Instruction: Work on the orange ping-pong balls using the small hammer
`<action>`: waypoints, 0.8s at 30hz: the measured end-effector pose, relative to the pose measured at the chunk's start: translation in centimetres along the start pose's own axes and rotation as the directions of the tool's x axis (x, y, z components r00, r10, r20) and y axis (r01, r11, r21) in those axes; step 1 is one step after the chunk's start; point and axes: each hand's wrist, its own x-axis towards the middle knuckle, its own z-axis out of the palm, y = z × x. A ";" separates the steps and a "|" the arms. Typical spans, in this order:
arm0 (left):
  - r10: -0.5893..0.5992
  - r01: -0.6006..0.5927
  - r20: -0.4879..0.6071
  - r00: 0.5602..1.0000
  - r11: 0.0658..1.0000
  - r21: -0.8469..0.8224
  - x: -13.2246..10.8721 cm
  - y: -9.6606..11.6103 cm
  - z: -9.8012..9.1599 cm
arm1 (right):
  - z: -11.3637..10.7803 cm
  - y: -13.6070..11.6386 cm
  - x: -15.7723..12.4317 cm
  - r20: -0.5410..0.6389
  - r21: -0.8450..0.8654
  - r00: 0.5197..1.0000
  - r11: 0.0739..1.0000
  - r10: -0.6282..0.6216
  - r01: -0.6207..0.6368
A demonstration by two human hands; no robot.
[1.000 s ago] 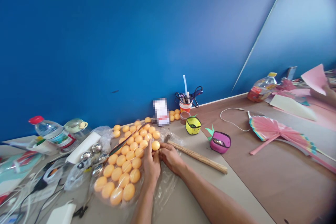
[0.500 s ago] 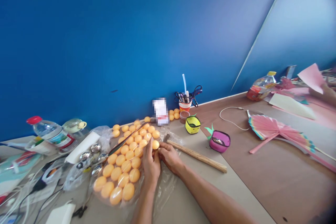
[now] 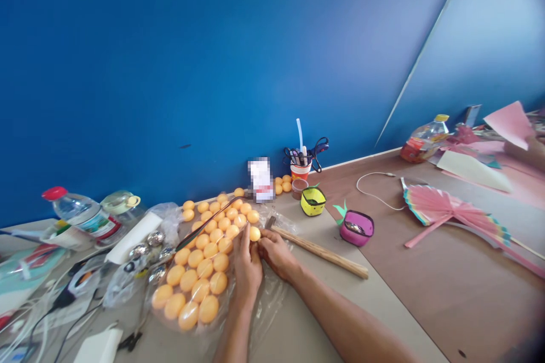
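Observation:
An orange ball (image 3: 254,233) sits between the fingertips of my left hand (image 3: 248,264) and my right hand (image 3: 275,252), both closed around it. Beside my left hand lies a clear plastic bag of several orange balls (image 3: 195,260), with a dark thin strip (image 3: 207,224) across it. A hammer with a wooden handle (image 3: 326,252) lies just beyond my right hand. To its right stand a yellow-green basket (image 3: 313,201) and a purple basket (image 3: 357,228) holding something shiny.
Bottles (image 3: 91,216), shiny metal balls (image 3: 155,238) and cables crowd the left. A cup of pens (image 3: 300,170) stands by the blue partition (image 3: 213,68). At right are a pink paper fan (image 3: 451,211), a juice bottle (image 3: 426,139) and another person's hand with pink paper (image 3: 510,125).
The ball and my fingertips have shifted very slightly to the right. At the far right, the other person's hand and pink paper have moved slightly.

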 end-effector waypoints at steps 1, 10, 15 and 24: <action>0.005 -0.005 -0.001 1.000 1.000 -0.001 0.0 -0.1 0.1 | 0.0 0.0 0.0 -0.001 -0.005 1.000 1.000 0.002 -0.002; 0.013 -0.013 0.010 1.000 1.000 0.000 -0.1 -0.8 0.2 | 0.0 -0.1 0.2 0.009 -0.044 1.000 0.999 0.012 -0.011; -0.023 0.023 0.020 1.000 1.000 0.007 -0.1 -1.0 0.3 | -0.1 0.0 0.2 0.016 -0.054 1.000 0.999 0.008 -0.007; -0.052 0.052 0.020 0.998 0.999 -0.005 -0.2 -1.1 0.3 | -0.1 0.0 0.2 0.043 -0.060 0.999 0.998 -0.008 0.011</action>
